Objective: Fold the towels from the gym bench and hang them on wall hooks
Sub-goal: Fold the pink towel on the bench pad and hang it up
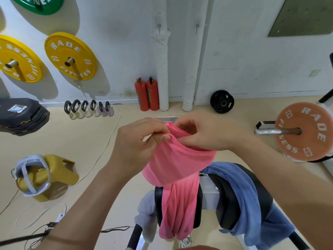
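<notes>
The left hand (137, 147) pinches the top edge of the pink towel (176, 165) between thumb and curled fingers. The right hand (203, 132), just beside it, pinches the same edge from the other side, so the two hands nearly touch. The pink towel hangs from both hands, and its lower end drapes over the black counter (228, 201) beneath them. Below the right hand a blue towel (252, 195) lies across the counter. Below the left hand a grey towel (146, 212) hangs off the counter's edge. Beyond the hands, high on the white wall, sit two small hooks (159, 25).
</notes>
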The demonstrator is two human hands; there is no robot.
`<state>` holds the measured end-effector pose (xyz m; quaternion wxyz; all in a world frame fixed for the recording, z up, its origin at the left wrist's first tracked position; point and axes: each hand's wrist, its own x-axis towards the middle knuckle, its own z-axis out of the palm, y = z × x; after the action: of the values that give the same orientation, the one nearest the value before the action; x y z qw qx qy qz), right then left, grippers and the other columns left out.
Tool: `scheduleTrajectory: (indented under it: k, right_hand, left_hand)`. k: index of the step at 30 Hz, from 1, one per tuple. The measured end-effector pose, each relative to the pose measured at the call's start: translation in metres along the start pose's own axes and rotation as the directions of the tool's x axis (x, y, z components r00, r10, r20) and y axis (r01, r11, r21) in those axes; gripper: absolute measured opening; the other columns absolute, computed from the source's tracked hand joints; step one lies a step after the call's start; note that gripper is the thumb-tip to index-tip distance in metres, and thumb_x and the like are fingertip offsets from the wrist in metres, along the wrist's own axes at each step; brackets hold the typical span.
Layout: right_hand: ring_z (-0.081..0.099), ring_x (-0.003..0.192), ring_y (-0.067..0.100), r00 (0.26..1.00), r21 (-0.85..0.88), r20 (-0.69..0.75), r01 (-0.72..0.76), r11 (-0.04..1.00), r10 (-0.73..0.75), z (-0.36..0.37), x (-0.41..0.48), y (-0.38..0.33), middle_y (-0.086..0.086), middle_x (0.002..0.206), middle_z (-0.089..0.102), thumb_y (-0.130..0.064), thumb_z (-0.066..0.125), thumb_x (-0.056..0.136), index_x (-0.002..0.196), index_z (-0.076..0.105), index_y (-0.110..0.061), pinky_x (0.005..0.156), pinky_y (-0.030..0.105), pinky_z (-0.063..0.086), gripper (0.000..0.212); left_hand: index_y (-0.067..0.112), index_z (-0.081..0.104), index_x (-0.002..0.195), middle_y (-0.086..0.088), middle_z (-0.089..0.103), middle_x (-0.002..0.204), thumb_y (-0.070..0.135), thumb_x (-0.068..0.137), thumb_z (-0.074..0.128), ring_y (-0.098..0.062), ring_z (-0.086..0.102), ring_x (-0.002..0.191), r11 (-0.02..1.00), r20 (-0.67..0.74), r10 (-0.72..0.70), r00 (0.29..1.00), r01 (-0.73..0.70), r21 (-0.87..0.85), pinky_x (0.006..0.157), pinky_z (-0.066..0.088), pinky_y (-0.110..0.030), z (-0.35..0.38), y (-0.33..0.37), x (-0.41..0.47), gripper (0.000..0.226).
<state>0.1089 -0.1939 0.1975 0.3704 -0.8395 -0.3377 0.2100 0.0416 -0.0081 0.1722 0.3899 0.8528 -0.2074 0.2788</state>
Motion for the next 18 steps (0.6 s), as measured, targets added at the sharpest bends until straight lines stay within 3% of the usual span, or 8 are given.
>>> scheduleTrajectory:
  k: [1, 3, 6, 9, 12, 15, 18]
  right_hand:
    - [0.060, 0.071, 0.015, 1.000, -0.096, 0.013, -0.003, 0.995, 0.004, 0.001, 0.001, -0.001, 0.001, 0.076, 0.067, -0.019, 0.066, 0.085, 0.082, 0.067, -0.018, 0.066, 0.029, 0.049, 0.002]
    - [0.047, 0.057, 0.011, 0.996, -0.320, 0.046, -0.063, 0.945, 0.082, -0.001, -0.001, 0.001, -0.002, 0.062, 0.055, -0.017, 0.064, 0.082, 0.066, 0.054, -0.021, 0.054, 0.023, 0.036, 0.019]
    - [0.043, 0.050, 0.006, 0.967, -0.488, 0.116, -0.143, 0.861, 0.227, -0.009, -0.004, 0.004, -0.006, 0.055, 0.048, -0.006, 0.059, 0.079, 0.060, 0.045, -0.024, 0.047, 0.018, 0.029, 0.031]
    - [0.062, 0.058, 0.007, 0.909, -0.451, 0.215, -0.232, 0.862, 0.357, -0.023, -0.004, 0.007, -0.004, 0.067, 0.068, 0.001, 0.058, 0.079, 0.080, 0.058, -0.033, 0.051, 0.018, 0.044, 0.034]
    - [0.072, 0.068, 0.016, 0.875, -0.356, 0.246, -0.318, 0.879, 0.416, -0.036, -0.005, 0.006, 0.005, 0.087, 0.074, 0.000, 0.061, 0.080, 0.098, 0.060, -0.029, 0.057, 0.026, 0.055, 0.034]
    - [0.072, 0.069, 0.016, 0.889, -0.158, 0.209, -0.380, 0.911, 0.407, -0.045, -0.007, 0.008, 0.008, 0.098, 0.068, 0.002, 0.066, 0.078, 0.098, 0.060, -0.022, 0.056, 0.021, 0.053, 0.032]
    - [0.071, 0.072, 0.020, 0.908, -0.041, 0.116, -0.401, 0.915, 0.403, -0.049, -0.009, 0.011, 0.011, 0.101, 0.065, 0.006, 0.057, 0.079, 0.094, 0.060, -0.017, 0.059, 0.024, 0.055, 0.028]
  left_hand:
    - [0.003, 0.072, 0.081, 0.001, 0.068, 0.083, 0.018, 0.083, 0.066, -0.006, 0.062, 0.080, 1.000, -0.001, 0.008, 1.000, -0.008, 0.005, 0.077, 0.050, -0.023, 0.000, 0.000, 0.001, 0.016]
    - [0.004, 0.072, 0.081, 0.002, 0.068, 0.082, 0.017, 0.084, 0.066, -0.006, 0.061, 0.078, 1.000, -0.011, 0.008, 1.000, -0.008, 0.021, 0.075, 0.050, -0.022, -0.002, -0.002, 0.001, 0.015]
    - [0.006, 0.071, 0.082, 0.006, 0.066, 0.082, 0.015, 0.083, 0.066, -0.003, 0.059, 0.076, 0.998, -0.037, -0.024, 0.999, 0.026, 0.061, 0.073, 0.049, -0.022, -0.004, -0.009, 0.000, 0.010]
    - [0.006, 0.072, 0.084, 0.008, 0.067, 0.083, 0.012, 0.081, 0.068, -0.001, 0.058, 0.075, 0.993, -0.045, -0.056, 0.997, 0.061, 0.101, 0.075, 0.049, -0.017, -0.002, -0.017, -0.002, 0.007]
    - [0.006, 0.072, 0.085, 0.012, 0.065, 0.083, 0.005, 0.077, 0.070, 0.002, 0.057, 0.075, 0.988, -0.047, -0.095, 0.994, 0.100, 0.114, 0.076, 0.044, -0.006, 0.003, -0.020, -0.002, 0.008]
    - [0.008, 0.072, 0.084, 0.013, 0.065, 0.080, 0.006, 0.076, 0.071, -0.005, 0.059, 0.074, 0.987, -0.044, -0.127, 0.991, 0.131, 0.094, 0.073, 0.043, -0.005, 0.006, -0.022, 0.000, 0.008]
    - [0.019, 0.068, 0.083, 0.018, 0.065, 0.074, 0.009, 0.079, 0.069, -0.003, 0.062, 0.071, 0.979, -0.052, -0.205, 0.977, 0.204, -0.018, 0.072, 0.049, -0.012, 0.007, -0.021, 0.002, 0.011]
